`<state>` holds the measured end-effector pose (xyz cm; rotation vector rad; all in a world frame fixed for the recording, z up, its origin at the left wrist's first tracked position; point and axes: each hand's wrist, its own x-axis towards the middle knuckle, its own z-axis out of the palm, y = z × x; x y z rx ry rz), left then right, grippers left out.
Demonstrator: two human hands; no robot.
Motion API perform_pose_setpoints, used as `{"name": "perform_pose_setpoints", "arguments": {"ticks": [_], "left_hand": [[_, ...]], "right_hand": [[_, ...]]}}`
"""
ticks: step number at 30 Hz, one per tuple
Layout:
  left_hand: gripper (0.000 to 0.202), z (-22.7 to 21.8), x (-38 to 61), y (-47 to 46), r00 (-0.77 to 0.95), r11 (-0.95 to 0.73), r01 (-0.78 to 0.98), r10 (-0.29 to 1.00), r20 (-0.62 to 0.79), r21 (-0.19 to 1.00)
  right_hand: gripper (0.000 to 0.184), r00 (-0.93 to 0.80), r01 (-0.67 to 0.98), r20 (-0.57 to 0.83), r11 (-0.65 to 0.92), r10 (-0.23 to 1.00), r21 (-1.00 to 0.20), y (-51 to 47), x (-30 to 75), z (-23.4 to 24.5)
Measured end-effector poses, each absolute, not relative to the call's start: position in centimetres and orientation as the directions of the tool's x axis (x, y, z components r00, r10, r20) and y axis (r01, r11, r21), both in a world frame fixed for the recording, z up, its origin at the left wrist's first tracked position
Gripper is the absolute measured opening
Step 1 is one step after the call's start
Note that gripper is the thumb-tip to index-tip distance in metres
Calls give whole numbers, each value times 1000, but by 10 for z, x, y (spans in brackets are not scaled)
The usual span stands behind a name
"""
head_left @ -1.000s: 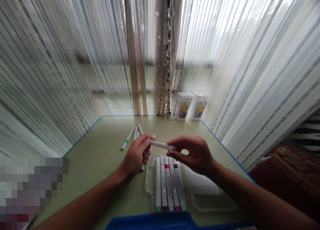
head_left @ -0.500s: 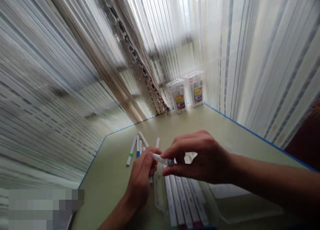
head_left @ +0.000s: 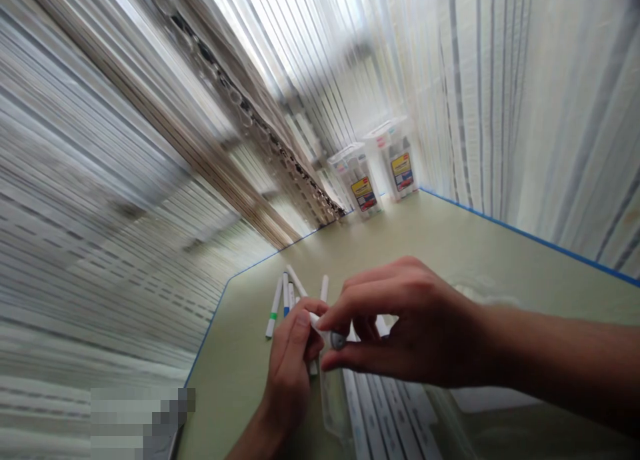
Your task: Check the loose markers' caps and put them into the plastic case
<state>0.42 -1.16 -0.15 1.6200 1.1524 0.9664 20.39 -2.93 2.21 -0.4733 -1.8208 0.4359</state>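
Note:
A white marker (head_left: 316, 323) with a grey end is held between my two hands over the table. My left hand (head_left: 295, 350) is closed around its far part. The thumb and fingers of my right hand (head_left: 400, 320) pinch it by the grey end, which points toward me. Beneath my right hand, several white markers (head_left: 383, 407) lie side by side in a clear plastic case (head_left: 333, 407). Just beyond my left hand are several loose markers, one with a green band (head_left: 273, 310) and one with a blue band (head_left: 286, 293). My left fingers hide part of that group.
Two clear marker boxes with yellow labels, a left one (head_left: 364, 187) and a right one (head_left: 400, 163), stand at the table's back corner. Striped sheer curtains (head_left: 150, 180) hang around the blue-edged green table (head_left: 240, 327). A clear plastic piece (head_left: 450, 413) lies beneath my right forearm.
The view has turned and tilted slightly. The marker's grey end has swung more toward me, with less of the white barrel showing. Both hands keep their hold on it.

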Motion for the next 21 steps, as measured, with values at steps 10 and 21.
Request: {"name": "perform_pose_setpoints", "arguments": {"ticks": [10,21], "left_hand": [[34,0,6,-14,228,-154,210,968,105,966],[17,-1,-2,-6,108,-264,-48,957,268,963]], "right_hand": [[8,-281,174,792,841,542,-513,-31,204,24],[4,-324,453,685,743,652,-493,-26,204,15]]}}
